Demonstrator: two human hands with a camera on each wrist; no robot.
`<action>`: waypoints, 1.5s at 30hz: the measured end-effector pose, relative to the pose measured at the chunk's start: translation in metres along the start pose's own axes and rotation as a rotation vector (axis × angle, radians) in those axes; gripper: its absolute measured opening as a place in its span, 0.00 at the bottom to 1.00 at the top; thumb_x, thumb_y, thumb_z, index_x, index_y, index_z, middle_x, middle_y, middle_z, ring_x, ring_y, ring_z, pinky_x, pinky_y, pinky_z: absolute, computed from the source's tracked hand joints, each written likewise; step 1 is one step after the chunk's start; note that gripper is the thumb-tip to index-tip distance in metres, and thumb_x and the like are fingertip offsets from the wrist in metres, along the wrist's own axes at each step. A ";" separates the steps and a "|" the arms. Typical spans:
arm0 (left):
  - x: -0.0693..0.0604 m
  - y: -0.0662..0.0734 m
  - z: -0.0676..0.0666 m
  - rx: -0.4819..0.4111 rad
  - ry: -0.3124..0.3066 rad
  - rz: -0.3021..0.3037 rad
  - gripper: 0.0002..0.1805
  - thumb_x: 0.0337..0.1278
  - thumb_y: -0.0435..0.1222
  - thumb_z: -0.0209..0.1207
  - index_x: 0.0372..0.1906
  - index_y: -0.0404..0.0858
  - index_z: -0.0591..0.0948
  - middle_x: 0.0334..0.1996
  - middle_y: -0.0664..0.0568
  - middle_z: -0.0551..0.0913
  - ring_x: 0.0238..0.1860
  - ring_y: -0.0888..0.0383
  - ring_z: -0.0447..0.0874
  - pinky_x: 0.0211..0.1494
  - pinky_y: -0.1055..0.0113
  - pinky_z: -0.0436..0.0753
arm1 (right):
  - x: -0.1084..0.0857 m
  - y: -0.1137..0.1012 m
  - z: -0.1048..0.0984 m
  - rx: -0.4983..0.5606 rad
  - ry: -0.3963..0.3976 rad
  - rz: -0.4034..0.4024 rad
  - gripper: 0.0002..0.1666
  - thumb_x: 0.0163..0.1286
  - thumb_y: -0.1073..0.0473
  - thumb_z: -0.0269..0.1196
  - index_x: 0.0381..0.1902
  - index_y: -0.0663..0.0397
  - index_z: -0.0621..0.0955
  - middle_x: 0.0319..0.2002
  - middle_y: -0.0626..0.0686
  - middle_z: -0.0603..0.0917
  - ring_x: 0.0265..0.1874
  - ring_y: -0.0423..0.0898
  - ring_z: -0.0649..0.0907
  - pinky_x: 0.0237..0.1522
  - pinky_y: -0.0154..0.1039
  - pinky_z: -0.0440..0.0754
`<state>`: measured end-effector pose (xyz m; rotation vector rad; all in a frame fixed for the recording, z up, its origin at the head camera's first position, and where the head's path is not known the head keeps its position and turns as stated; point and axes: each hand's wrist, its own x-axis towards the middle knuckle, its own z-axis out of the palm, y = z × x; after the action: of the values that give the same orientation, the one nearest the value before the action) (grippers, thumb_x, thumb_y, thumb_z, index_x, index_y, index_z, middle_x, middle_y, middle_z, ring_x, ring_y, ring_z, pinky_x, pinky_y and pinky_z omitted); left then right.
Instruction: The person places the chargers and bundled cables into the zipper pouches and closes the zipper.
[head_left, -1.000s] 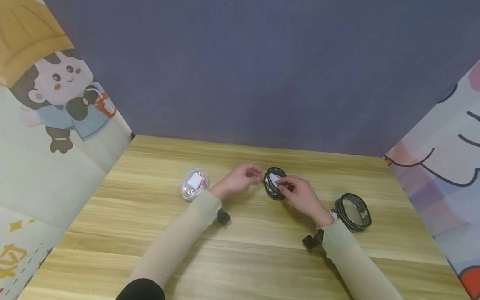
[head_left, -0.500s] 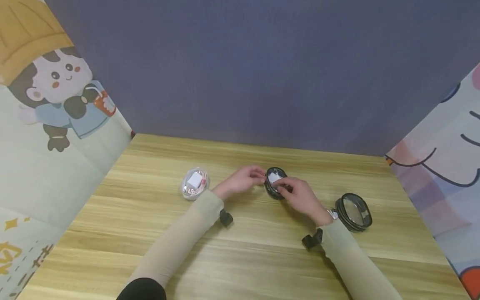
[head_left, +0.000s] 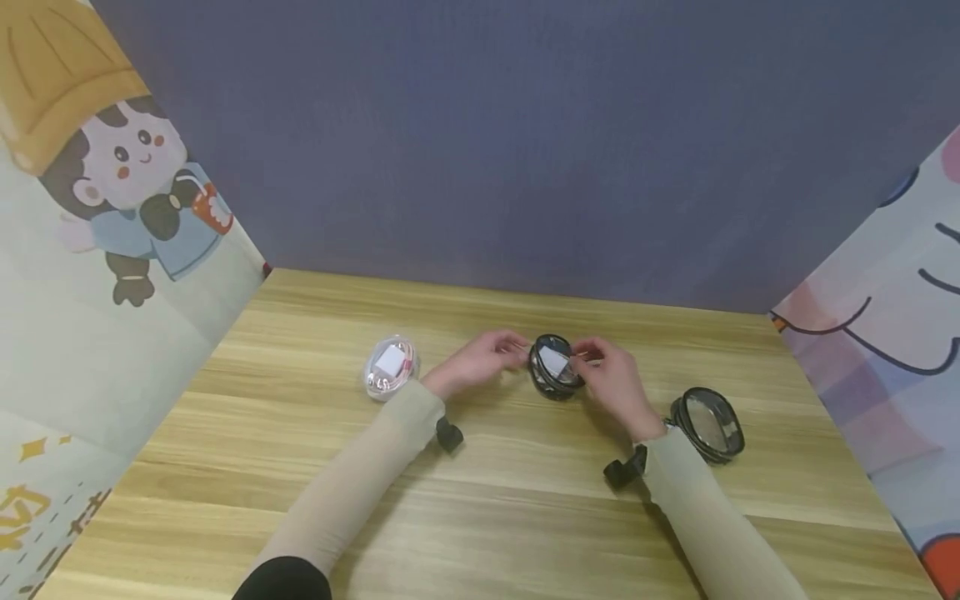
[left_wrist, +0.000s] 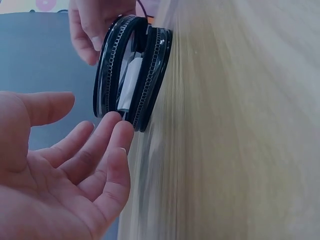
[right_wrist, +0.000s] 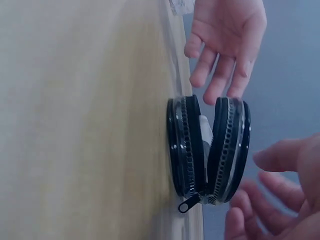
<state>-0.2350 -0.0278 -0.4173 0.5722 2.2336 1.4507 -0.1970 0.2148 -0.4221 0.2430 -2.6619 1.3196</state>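
Observation:
Between my hands a small round zip case (head_left: 553, 385) with clear faces and black trim lies on the table. Its zip is undone and its two halves gape, as the right wrist view shows, with the zip pull (right_wrist: 189, 204) at the bottom of that view. Inside is a white blocky item (left_wrist: 131, 85), its kind unclear. My left hand (head_left: 483, 358) is at the case's left side, fingers loosely bent, fingertips touching or nearly touching the rim. My right hand (head_left: 611, 375) is at the right side, thumb and fingers spread apart by the upper half, pinching nothing visible.
Left of my left hand lies a clear case (head_left: 387, 367) holding a white block and pale cable. Behind my right wrist stands another black-trimmed clear case (head_left: 708, 423). A dark panel (head_left: 510, 150) rises along the back edge of the wooden table (head_left: 480, 500).
My right hand has drawn back from over the case's top to its right side, uncovering more of the white item. The left hand has hardly moved.

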 end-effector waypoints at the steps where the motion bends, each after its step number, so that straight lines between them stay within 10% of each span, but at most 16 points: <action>1: -0.001 0.000 0.000 0.001 -0.001 0.000 0.23 0.71 0.41 0.57 0.65 0.36 0.73 0.52 0.45 0.81 0.50 0.48 0.82 0.51 0.56 0.83 | 0.001 -0.001 0.000 -0.008 -0.006 0.034 0.17 0.68 0.62 0.66 0.51 0.66 0.81 0.46 0.63 0.85 0.45 0.58 0.84 0.46 0.52 0.84; 10: -0.012 -0.002 0.000 0.002 -0.010 0.003 0.21 0.71 0.39 0.56 0.64 0.37 0.73 0.52 0.43 0.81 0.49 0.48 0.83 0.48 0.56 0.84 | 0.009 -0.008 0.006 -0.213 -0.197 0.207 0.43 0.65 0.43 0.68 0.65 0.68 0.71 0.57 0.68 0.78 0.56 0.63 0.78 0.57 0.57 0.76; 45: -0.036 -0.004 -0.010 -0.008 -0.047 0.045 0.23 0.70 0.42 0.57 0.63 0.36 0.74 0.50 0.42 0.82 0.48 0.48 0.83 0.48 0.56 0.84 | -0.010 -0.039 0.025 0.025 -0.303 0.416 0.35 0.59 0.56 0.71 0.57 0.71 0.73 0.52 0.65 0.79 0.51 0.58 0.78 0.54 0.51 0.78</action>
<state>-0.2113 -0.0568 -0.4126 0.6510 2.1912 1.4516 -0.1803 0.1721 -0.4092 -0.1307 -3.0731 1.5358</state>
